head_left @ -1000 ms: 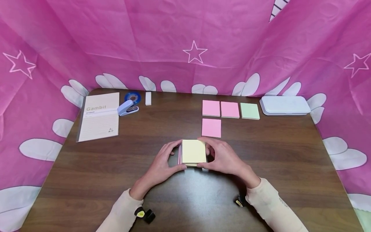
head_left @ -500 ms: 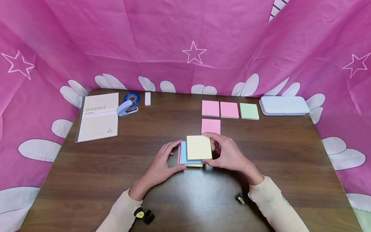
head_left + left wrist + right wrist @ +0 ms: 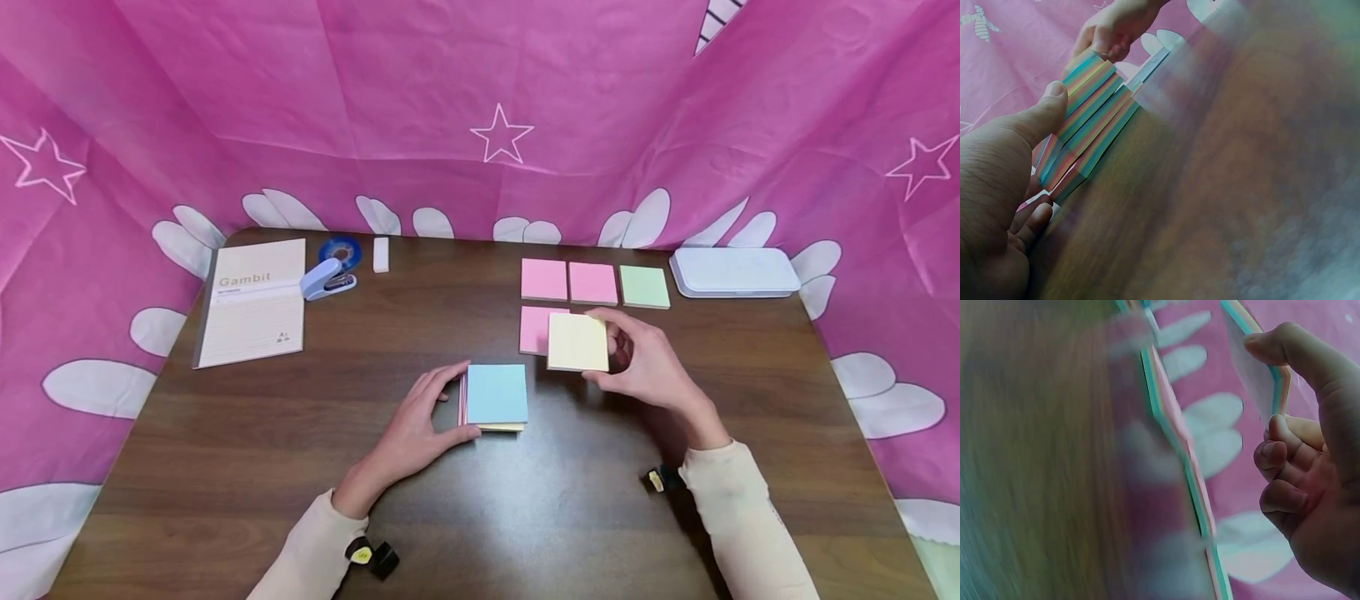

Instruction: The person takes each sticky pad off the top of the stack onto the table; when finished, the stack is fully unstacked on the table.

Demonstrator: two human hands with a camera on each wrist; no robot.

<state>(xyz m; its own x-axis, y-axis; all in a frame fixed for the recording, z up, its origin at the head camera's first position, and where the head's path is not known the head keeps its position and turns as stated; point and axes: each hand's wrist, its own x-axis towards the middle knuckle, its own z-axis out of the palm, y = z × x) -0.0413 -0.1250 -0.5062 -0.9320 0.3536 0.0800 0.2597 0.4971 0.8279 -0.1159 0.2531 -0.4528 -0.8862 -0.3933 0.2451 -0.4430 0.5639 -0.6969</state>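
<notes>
My left hand [image 3: 422, 421] grips the left side of a stack of sticky note pads [image 3: 497, 393], thumb at the near edge and fingers at the far edge. A blue pad tops this stack; pink and yellow edges show below it. In the left wrist view the stacked pads [image 3: 1088, 122] show striped, multicoloured sides. My right hand [image 3: 647, 360] pinches a sticky note pad with a yellow top [image 3: 577, 342] between thumb and fingers. In the right wrist view this pad [image 3: 1280, 387] is raised above the table. It overlaps the near pink pad [image 3: 534, 330] in the head view.
Two pink pads [image 3: 543, 279] [image 3: 593, 283] and a green pad [image 3: 644, 287] lie in a row behind. A white case [image 3: 735, 272] stands back right. Back left are a notebook [image 3: 251, 308], a stapler [image 3: 324, 279], blue tape [image 3: 341, 250] and a white eraser-like block [image 3: 381, 255].
My right hand has lifted the yellow-topped pad off the stack and carried it right and away from me, uncovering the blue pad. My left hand has stayed at the stack.
</notes>
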